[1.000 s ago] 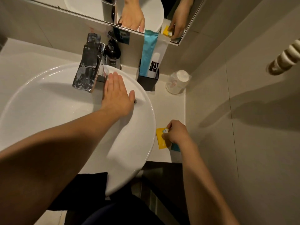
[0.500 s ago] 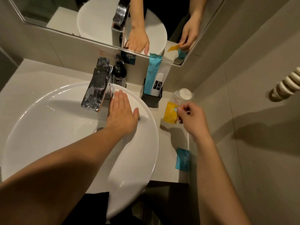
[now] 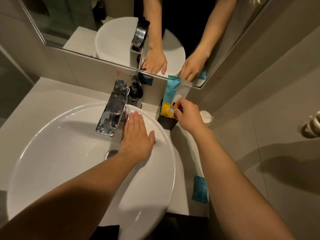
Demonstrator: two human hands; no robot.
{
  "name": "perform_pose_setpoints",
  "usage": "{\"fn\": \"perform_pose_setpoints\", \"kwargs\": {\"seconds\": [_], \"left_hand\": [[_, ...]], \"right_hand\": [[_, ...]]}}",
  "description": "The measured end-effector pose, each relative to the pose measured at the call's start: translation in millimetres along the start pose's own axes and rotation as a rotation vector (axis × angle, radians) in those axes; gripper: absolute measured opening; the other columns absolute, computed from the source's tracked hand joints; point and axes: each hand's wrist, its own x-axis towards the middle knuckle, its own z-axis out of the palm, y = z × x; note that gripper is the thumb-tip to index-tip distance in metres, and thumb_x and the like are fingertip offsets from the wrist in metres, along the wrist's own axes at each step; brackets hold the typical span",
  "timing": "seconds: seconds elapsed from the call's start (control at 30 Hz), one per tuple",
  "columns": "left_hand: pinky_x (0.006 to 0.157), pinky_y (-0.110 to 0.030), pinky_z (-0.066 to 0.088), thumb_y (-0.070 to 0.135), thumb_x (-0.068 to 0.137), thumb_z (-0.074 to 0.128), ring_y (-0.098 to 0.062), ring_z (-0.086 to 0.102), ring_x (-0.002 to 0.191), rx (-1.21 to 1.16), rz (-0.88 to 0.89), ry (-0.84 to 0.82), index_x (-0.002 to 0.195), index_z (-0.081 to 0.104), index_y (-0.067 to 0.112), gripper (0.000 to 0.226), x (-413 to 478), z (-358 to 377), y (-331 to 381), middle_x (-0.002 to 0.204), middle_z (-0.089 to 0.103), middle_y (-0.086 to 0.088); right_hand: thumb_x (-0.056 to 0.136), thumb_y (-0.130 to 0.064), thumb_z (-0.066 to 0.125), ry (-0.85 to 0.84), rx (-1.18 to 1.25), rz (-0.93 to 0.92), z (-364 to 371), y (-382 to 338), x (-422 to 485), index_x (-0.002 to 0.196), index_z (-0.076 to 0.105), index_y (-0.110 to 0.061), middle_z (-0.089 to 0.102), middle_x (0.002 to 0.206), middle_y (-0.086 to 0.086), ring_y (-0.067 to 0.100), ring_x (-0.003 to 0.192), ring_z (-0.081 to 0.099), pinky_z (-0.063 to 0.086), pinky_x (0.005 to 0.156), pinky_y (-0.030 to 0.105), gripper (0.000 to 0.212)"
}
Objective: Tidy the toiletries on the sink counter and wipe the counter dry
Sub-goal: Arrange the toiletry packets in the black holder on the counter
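My right hand [image 3: 187,116] pinches a small yellow sachet [image 3: 167,110] at the mouth of the black holder [image 3: 167,122], the sachet's lower end inside it. A tall blue packet [image 3: 170,90] and a white packet [image 3: 185,88] stand upright in that holder against the wall. My left hand [image 3: 137,138] lies flat, fingers together, on the white basin's [image 3: 52,153] far rim beside the chrome tap [image 3: 113,108]. A teal sachet [image 3: 200,189] lies flat on the counter [image 3: 186,153] by the right wall.
A dark pump bottle [image 3: 136,94] stands behind the tap. An upturned clear cup [image 3: 206,116] sits in the counter's back right corner, partly behind my right hand. The mirror [image 3: 103,23] runs above. A coiled hose [image 3: 310,125] hangs on the right wall.
My right hand lifted the yellow sachet off the counter's front and carried it back to the black holder. The teal sachet stayed on the counter. My left hand has not moved.
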Motion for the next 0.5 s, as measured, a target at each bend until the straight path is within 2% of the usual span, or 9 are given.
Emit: {"fn": "perform_pose_setpoints", "kwargs": {"seconds": [0.07, 0.2, 0.27, 0.37, 0.5], "left_hand": [[0.127, -0.043, -0.007, 0.051, 0.104, 0.02, -0.032, -0.012, 0.157, 0.0, -0.003, -0.004, 0.159, -0.006, -0.003, 0.08, 0.9, 0.9, -0.2, 0.169, -0.01, -0.02], [0.126, -0.043, -0.01, 0.051, 0.104, 0.019, -0.031, -0.014, 0.157, -0.015, -0.004, -0.011, 0.159, -0.008, -0.001, 0.081, 1.0, 0.4, -0.5, 0.169, -0.013, -0.019], [0.126, -0.042, -0.011, 0.051, 0.104, 0.019, -0.031, -0.015, 0.157, -0.023, -0.003, -0.012, 0.159, -0.009, -0.001, 0.08, 0.1, -1.0, 0.2, 0.169, -0.013, -0.019], [0.126, -0.042, -0.011, 0.051, 0.104, 0.019, -0.031, -0.014, 0.157, -0.009, -0.002, -0.015, 0.159, -0.008, -0.001, 0.08, -0.3, -2.4, 0.2, 0.169, -0.013, -0.019], [0.125, -0.042, -0.012, 0.05, 0.104, 0.02, -0.032, -0.013, 0.157, -0.01, -0.003, -0.013, 0.159, -0.006, -0.002, 0.08, 0.2, -0.2, 0.3, 0.169, -0.011, -0.02]], "right_hand": [[0.097, -0.013, 0.055, -0.013, -0.058, -0.001, 2.9, 1.3, 5.4, 0.092, 0.063, -0.014, 0.067, 0.092, 0.005, 0.024, 0.086, 0.066, 0.056, 0.075, 0.042, 0.009], [0.097, -0.01, 0.053, -0.06, -0.144, -0.011, 3.8, -1.1, 11.5, 0.084, 0.065, -0.011, 0.069, 0.094, 0.009, 0.022, 0.087, 0.06, 0.04, 0.069, 0.028, 0.018], [0.096, -0.009, 0.054, -0.077, -0.152, 0.013, 4.0, -0.5, 14.6, 0.084, 0.068, -0.008, 0.071, 0.092, 0.01, 0.023, 0.087, 0.063, 0.043, 0.069, 0.028, 0.018], [0.092, -0.007, 0.056, -0.106, -0.168, 0.029, 2.9, 0.1, 20.4, 0.082, 0.072, -0.005, 0.073, 0.087, 0.012, 0.027, 0.085, 0.069, 0.056, 0.071, 0.038, 0.019], [0.091, -0.008, 0.06, -0.18, -0.273, 0.028, 5.3, -1.9, 24.9, 0.09, 0.077, -0.004, 0.075, 0.099, 0.013, 0.029, 0.091, 0.069, 0.048, 0.065, 0.031, 0.017]]}}
